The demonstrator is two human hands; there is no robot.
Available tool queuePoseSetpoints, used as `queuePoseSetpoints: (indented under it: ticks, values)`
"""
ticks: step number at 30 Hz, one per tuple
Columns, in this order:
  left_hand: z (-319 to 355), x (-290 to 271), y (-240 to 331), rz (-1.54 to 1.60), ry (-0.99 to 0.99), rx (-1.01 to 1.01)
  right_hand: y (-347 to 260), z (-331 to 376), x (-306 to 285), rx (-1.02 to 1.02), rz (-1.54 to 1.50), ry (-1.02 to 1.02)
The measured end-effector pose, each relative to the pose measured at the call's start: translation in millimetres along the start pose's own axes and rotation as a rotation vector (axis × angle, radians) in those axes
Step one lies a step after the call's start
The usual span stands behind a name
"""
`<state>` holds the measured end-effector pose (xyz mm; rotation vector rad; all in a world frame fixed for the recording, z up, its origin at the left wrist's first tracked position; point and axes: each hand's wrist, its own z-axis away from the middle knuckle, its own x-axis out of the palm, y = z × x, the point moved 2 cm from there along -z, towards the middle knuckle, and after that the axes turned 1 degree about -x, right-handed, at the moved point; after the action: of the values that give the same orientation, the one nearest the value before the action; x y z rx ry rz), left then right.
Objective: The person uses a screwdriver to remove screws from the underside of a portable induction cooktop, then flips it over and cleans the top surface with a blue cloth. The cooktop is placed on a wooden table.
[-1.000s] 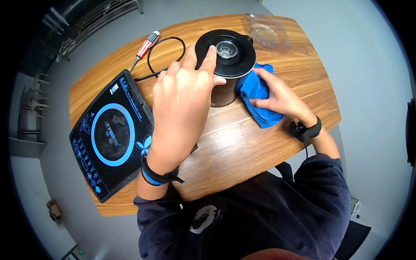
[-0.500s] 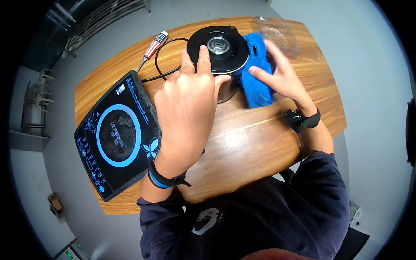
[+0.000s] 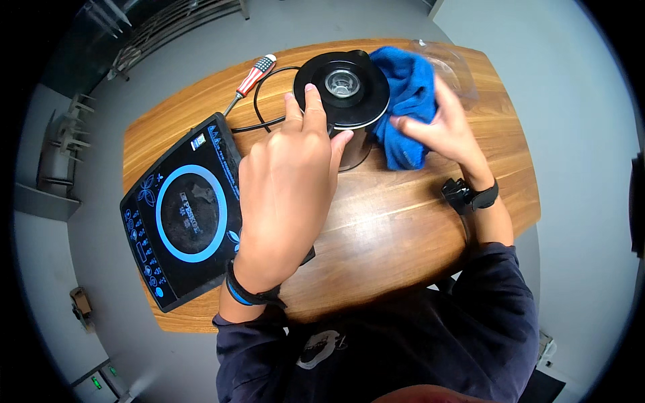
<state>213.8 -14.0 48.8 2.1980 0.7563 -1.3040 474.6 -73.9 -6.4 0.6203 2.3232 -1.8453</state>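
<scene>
The black kettle stands upright at the table's far edge, steadied by the left hand (fingers on its lid); a blue cloth is pressed against its side by the right hand.

Your kettle: glossy black plastic lid, shiny metal wall. Right of it, fuzzy blue cloth. Left of it, glossy black glass cooktop. Under it, smooth wood-grain table.

Left hand covering the kettle's side and a corner of the induction cooktop; blue cloth hiding the kettle's far side, partly masking a clear container
</scene>
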Motion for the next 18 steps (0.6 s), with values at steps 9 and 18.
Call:
queuePoseSetpoints:
  ticks: [9, 18]
  values:
    - [-2.8, -9.1, -2.6, 0.279, -0.06, -0.039, -7.3, -34.6, -8.5, -0.602, 0.399, -0.039]
    - [-0.7, -12.9, -4.9, 0.287, -0.055, -0.01, -17.4, -30.2, -4.8, -0.587, 0.578, -0.067]
